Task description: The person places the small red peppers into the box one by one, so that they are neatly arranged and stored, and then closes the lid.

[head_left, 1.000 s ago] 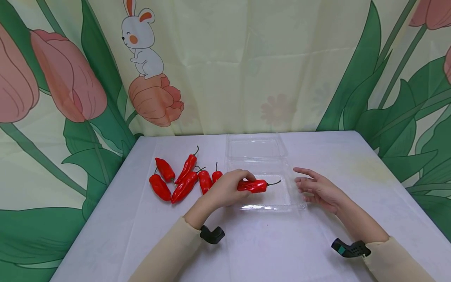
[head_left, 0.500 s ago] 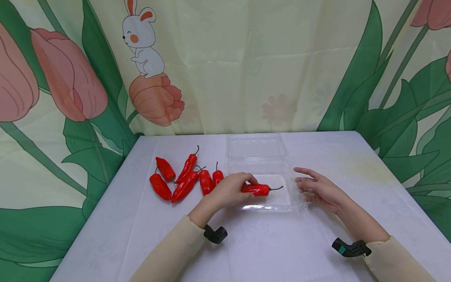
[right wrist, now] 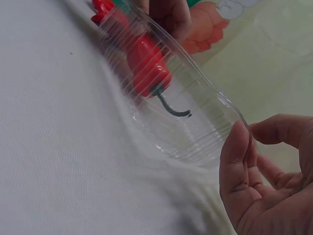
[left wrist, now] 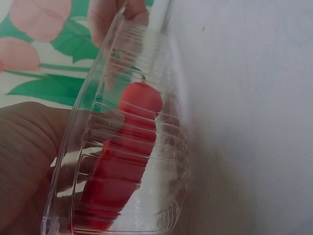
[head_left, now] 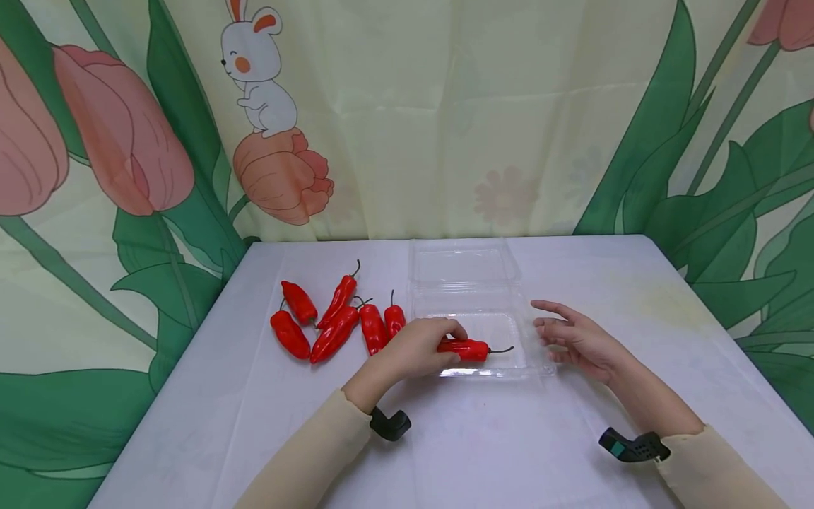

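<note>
My left hand (head_left: 422,348) reaches over the near side of an open clear plastic clamshell container (head_left: 528,339). It grips a red chili pepper (head_left: 470,350) low inside the tray, stem to the right. Through the ribbed wall in the left wrist view, the fingers lie along the pepper (left wrist: 132,127). At the container's right side is my right hand (head_left: 581,346). In the right wrist view, the thumb and forefinger of that hand (right wrist: 274,181) pinch the container's rim (right wrist: 227,100). The pepper's far end is hidden under the left hand in the head view.
Several more red chili peppers (head_left: 335,334) lie in a loose group left of the container. The container's lid (head_left: 467,265) lies folded back toward the rear table edge. A white cloth covers the table (head_left: 496,445), and a printed curtain (head_left: 394,141) hangs behind.
My left hand has moved slightly right and toward me, lowering the chili pepper into the tray. The right hand has stayed at the container's side.
</note>
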`<state>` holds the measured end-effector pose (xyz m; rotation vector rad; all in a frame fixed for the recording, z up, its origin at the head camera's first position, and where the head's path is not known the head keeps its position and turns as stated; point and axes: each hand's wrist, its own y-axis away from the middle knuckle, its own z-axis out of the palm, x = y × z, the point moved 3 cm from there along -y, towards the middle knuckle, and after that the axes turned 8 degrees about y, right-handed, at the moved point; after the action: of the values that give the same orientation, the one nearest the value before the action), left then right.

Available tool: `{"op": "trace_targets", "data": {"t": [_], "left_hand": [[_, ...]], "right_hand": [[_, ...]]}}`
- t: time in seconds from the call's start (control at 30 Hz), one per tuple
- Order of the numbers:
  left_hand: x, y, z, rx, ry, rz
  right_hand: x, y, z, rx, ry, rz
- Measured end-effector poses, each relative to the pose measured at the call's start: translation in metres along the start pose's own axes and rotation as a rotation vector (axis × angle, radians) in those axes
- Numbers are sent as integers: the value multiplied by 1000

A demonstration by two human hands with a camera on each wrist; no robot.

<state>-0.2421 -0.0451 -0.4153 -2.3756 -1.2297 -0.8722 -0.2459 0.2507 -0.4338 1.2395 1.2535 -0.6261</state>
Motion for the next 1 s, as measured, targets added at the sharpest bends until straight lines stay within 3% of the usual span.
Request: {"op": "trace_targets", "data": {"t": [1.0], "left_hand": [[-3, -2, 0, 9, -38, -27]], "right_hand": [[-1, -2, 2, 1, 5, 7]]}}
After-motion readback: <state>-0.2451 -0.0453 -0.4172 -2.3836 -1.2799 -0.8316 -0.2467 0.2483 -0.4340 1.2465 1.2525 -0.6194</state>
